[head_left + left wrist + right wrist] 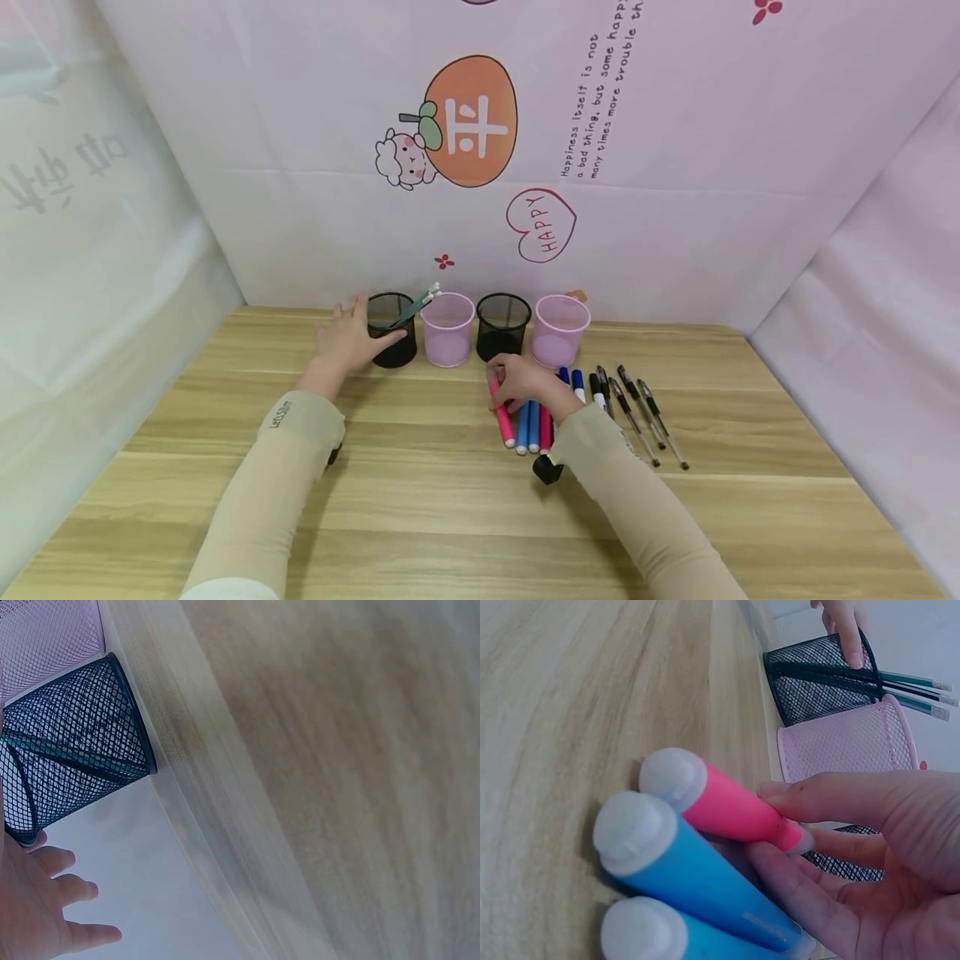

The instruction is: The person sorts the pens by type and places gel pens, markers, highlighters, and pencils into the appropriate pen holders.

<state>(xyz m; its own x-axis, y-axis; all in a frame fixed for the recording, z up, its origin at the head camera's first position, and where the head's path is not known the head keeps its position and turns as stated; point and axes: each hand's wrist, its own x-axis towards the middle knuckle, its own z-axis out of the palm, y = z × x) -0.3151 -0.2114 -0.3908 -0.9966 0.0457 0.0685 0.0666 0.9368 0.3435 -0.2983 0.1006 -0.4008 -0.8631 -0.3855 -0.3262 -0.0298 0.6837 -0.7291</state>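
In the head view my left hand point(348, 337) touches the leftmost black mesh cup point(393, 350), its thumb lying across the cup's front near the rim. The left wrist view shows the other fingers point(75, 889) spread out past the rim. Green pencils point(414, 308) with white erasers lean inside this cup. My right hand point(521, 379) pinches a pink marker point(735, 802) between thumb and fingers; the marker's white end slants toward the table. Two blue markers point(705, 877) lie right beside it. Another pink marker point(545, 429) is partly hidden by the right hand and sleeve.
Right of the pencil cup stand a pink mesh cup point(447, 337), a black mesh cup point(504, 329) and another pink mesh cup point(558, 333). Blue-capped markers point(577, 383), a black-capped marker point(596, 387) and several black-capped pens point(648, 408) lie on the wooden table point(420, 517).
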